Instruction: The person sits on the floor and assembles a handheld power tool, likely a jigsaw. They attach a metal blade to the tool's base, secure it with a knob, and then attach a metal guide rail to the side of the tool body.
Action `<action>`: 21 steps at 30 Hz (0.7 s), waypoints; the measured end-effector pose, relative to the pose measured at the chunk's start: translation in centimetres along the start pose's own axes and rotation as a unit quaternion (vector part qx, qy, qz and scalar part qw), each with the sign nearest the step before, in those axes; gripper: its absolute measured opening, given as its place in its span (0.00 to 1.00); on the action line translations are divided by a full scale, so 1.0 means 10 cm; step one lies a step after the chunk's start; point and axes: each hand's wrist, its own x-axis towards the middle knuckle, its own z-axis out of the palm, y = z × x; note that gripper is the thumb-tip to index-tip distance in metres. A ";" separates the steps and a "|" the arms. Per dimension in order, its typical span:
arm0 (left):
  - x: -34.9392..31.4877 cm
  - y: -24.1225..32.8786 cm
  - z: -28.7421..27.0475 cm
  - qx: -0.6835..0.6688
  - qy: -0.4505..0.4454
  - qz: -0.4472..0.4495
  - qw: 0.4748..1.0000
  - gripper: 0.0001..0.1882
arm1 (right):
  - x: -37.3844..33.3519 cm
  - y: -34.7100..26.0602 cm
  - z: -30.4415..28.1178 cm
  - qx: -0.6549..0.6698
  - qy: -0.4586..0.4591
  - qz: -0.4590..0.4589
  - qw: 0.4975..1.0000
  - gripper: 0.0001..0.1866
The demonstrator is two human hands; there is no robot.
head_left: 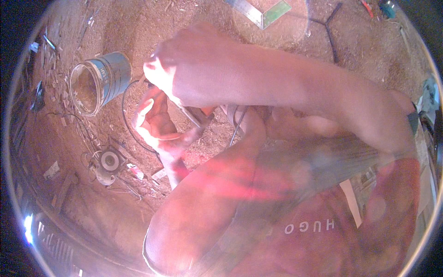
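While I watch from afar, the step in hand looks to me like handling a narrow grey-edged piece (193, 118) between the two hands, low over the littered floor (147, 32); whether it rests there I cannot tell. My left hand (159, 122) is cupped, palm showing, its fingers loosely bent and not closed on anything I can see. My right hand (168, 67) curls above it and hides its own fingertips, so I cannot tell whether they pinch the piece. A dark cable (123, 104) loops just beside the left hand, near a blue bucket (117, 76). I judge the next move calls for a sure grip, clear of that cable.
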 end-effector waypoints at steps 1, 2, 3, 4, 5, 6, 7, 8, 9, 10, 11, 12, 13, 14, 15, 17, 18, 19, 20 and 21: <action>0.00 -0.03 0.00 -0.005 0.004 0.002 1.000 0.53 | -0.02 0.01 0.02 -0.009 -0.002 -0.006 1.000 0.10; 0.01 -0.06 0.01 -0.008 0.008 0.003 1.000 0.53 | -0.03 0.02 0.07 -0.018 0.015 -0.007 1.000 0.09; 0.01 -0.09 0.03 -0.012 0.010 0.006 1.000 0.53 | -0.04 0.03 0.14 -0.027 0.031 -0.006 0.999 0.09; 0.02 -0.11 0.05 -0.013 0.004 0.010 1.000 0.53 | -0.05 0.05 0.18 -0.037 0.047 -0.005 0.998 0.09; 0.04 -0.12 0.08 -0.016 -0.003 0.018 1.000 0.53 | -0.07 0.05 0.20 -0.032 0.036 0.014 0.999 0.09; 0.08 -0.13 0.11 -0.012 -0.020 0.028 0.999 0.53 | -0.09 0.04 0.20 -0.027 0.024 0.035 0.999 0.09; 0.11 -0.13 0.15 -0.010 -0.037 0.038 0.999 0.52 | -0.12 0.03 0.21 -0.023 0.013 0.056 0.998 0.09; 0.11 -0.03 0.07 0.023 -0.042 0.048 0.998 0.52 | -0.07 -0.05 0.27 0.015 0.045 0.073 0.996 0.09; 0.09 0.10 0.01 0.046 -0.023 0.033 0.998 0.52 | -0.01 -0.14 0.32 0.055 0.074 0.089 0.992 0.10; 0.06 0.24 -0.06 0.072 -0.002 0.019 0.997 0.52 | 0.05 -0.23 0.37 0.099 0.100 0.102 0.985 0.10; 0.03 0.39 -0.13 0.102 0.022 0.004 0.995 0.53 | 0.12 -0.23 0.37 0.093 0.142 0.063 0.984 0.11; 0.12 -0.14 0.17 -0.008 -0.037 0.019 0.999 0.53 | -0.08 0.19 0.15 -0.015 0.171 0.141 0.975 0.12; 0.12 -0.06 0.11 0.012 -0.041 0.041 0.998 0.54 | -0.04 0.35 0.04 -0.036 0.213 0.110 0.970 0.13; 0.14 -0.02 0.15 0.003 -0.031 0.031 0.999 0.55 | -0.08 0.90 0.15 -0.121 0.183 0.063 0.974 0.15; 0.11 -0.02 0.12 0.002 -0.009 0.015 1.000 0.55 | -0.09 0.75 -0.07 -0.084 0.210 0.032 0.974 0.10; 0.03 -0.01 -0.01 0.040 0.006 0.016 0.999 0.56 | -0.11 0.51 -0.32 0.001 0.153 0.075 0.985 0.06; 0.01 0.01 -0.07 0.061 -0.004 0.028 0.998 0.55 | -0.10 0.45 -0.35 0.043 0.061 0.147 0.986 0.06; 0.00 0.04 -0.11 0.078 -0.014 0.041 0.996 0.55 | -0.11 0.38 -0.33 0.078 0.014 0.187 0.979 0.07; 0.01 0.04 -0.13 0.073 -0.021 0.041 0.996 0.55 | -0.16 0.30 -0.35 0.100 -0.029 0.239 0.965 0.09; 0.02 0.05 -0.13 0.067 -0.023 0.036 0.997 0.55 | -0.21 0.22 -0.31 0.120 -0.024 0.259 0.958 0.12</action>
